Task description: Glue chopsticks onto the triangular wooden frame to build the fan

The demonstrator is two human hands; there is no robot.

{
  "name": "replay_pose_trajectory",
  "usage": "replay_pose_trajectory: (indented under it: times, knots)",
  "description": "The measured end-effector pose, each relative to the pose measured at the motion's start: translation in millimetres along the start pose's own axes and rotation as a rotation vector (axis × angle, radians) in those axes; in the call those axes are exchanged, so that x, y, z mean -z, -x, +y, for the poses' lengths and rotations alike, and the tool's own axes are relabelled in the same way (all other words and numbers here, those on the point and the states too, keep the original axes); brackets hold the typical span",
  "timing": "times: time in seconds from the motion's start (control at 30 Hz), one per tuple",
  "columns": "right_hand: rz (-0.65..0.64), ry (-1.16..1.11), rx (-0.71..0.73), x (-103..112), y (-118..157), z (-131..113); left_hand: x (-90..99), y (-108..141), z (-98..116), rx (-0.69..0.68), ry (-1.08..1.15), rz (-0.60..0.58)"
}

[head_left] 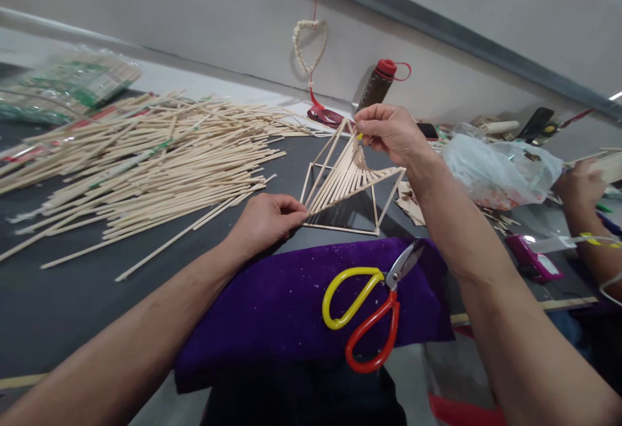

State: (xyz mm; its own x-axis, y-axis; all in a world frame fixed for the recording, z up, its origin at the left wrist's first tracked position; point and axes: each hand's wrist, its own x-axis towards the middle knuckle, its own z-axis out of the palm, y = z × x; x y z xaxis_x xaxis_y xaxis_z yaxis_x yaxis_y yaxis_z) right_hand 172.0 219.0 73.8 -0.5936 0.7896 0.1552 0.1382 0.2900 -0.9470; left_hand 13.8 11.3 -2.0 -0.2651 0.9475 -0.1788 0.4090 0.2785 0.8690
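A frame of thin wooden sticks [335,226] stands on the dark table, with a twisted fan of sticks [354,170] fixed across it. My left hand [267,219] pinches the frame's lower left corner, thumb and forefinger closed. At the top, my right hand [389,131] has its fingertips pinched on the upper end of the fan. A small yellow bit [360,136] shows at those fingertips; what it is I cannot make out. Scissors [389,280] with one yellow and one red handle lie partly spread on a purple cloth [272,313] in front of me.
Loose wooden sticks [194,173] are heaped on the left, beside plastic-wrapped packs [72,83]. Behind the frame are a dark bottle [374,89] with a red lid and a hanging heart-shaped ornament [297,41]. Rightward lie a plastic bag [500,167], a magenta device [532,257] and another person's hand [580,186].
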Motion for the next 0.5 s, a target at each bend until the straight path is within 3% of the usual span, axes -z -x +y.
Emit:
replay_pose_trajectory:
  times: [0.5]
  knots:
    - [-0.143,0.083,-0.021,4.5,-4.9,-6.8,-0.2,0.2,0.1,-0.008,-0.022,0.002]
